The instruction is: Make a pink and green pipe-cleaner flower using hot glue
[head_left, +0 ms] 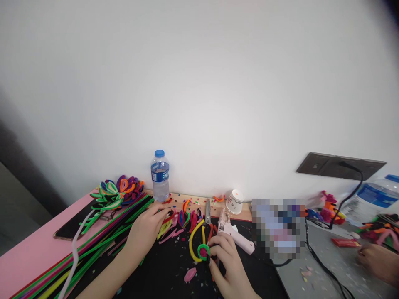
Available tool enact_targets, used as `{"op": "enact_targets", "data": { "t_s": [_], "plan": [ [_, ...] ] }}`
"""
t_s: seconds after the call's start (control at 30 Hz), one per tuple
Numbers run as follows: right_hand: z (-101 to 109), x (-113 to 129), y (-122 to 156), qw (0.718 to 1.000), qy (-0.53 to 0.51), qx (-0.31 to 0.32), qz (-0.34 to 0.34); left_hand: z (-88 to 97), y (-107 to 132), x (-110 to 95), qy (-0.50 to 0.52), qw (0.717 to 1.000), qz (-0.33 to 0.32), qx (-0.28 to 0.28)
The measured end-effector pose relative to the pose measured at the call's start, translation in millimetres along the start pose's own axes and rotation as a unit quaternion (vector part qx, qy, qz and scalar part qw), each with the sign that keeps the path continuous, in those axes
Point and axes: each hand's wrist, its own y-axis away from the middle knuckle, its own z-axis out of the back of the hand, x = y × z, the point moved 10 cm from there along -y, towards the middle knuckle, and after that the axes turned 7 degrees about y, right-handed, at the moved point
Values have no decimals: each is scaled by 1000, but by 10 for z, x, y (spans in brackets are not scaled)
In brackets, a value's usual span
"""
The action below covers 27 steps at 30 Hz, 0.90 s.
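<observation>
My right hand (pixel 229 263) is closed, its fingertips pinching a pipe-cleaner piece (pixel 203 252) that has a green ring round a pink centre. A yellow pipe-cleaner loop (pixel 193 241) curves out beside that ring; whether the two are joined is unclear. Over a pile of coloured pipe-cleaner bits, my left hand (pixel 149 222) reaches with its fingers stretched out, the tips close to pink and red pieces (pixel 174 218). Bundled loops (pixel 193 219) in blue, red and orange lie between my hands. Scissors (pixel 208 211) with orange handles and a pale pink glue gun (pixel 235 236) lie just beyond my right hand.
Long pipe cleaners (pixel 93 253) and finished-looking looped flowers (pixel 114 193) cover the left, by a dark phone (pixel 67 226). A water bottle (pixel 160 178) and an upturned paper cup (pixel 235 202) stand along the wall. Black cables (pixel 324 265) run right, near another person's hand (pixel 378 261).
</observation>
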Motion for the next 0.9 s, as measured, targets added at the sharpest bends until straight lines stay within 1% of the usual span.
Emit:
{"op": "enact_targets", "data": {
  "t_s": [0.13,0.23,0.27,0.3,0.37,0.4,0.47,0.5,0.53,0.6,0.7,0.77,0.9],
  "plan": [
    [-10,5,5,1000,-2,3,0,32,14,31,-4,1000,2,-28],
    [6,-4,10,1000,-5,-3,-3,93,14,-4,58,997,13,-52],
    [12,-7,12,1000,-6,-5,-2,95,13,-37,89,995,20,-45],
    [19,-7,13,1000,-7,-8,0,93,14,-93,119,992,25,-32],
    [29,4,15,1000,-9,-15,10,105,27,-283,143,990,8,-8],
    [29,13,15,1000,-10,-16,16,69,43,-402,179,983,-8,27],
    [15,45,14,999,-8,-14,30,-59,108,-622,250,961,-32,115],
    [5,64,13,999,-5,-12,38,-108,145,-693,271,951,-35,143],
    [-3,85,12,999,-1,-11,45,-182,189,-748,285,941,-35,178],
    [-8,129,14,998,7,-15,60,-303,252,-773,316,924,-16,214],
    [-16,173,19,997,15,-21,76,-456,301,-724,348,908,26,231],
    [-35,177,17,997,10,-17,76,-519,309,-697,352,907,41,227],
    [-77,154,6,998,-18,-7,67,-586,318,-684,362,905,49,217]
  ]
}}
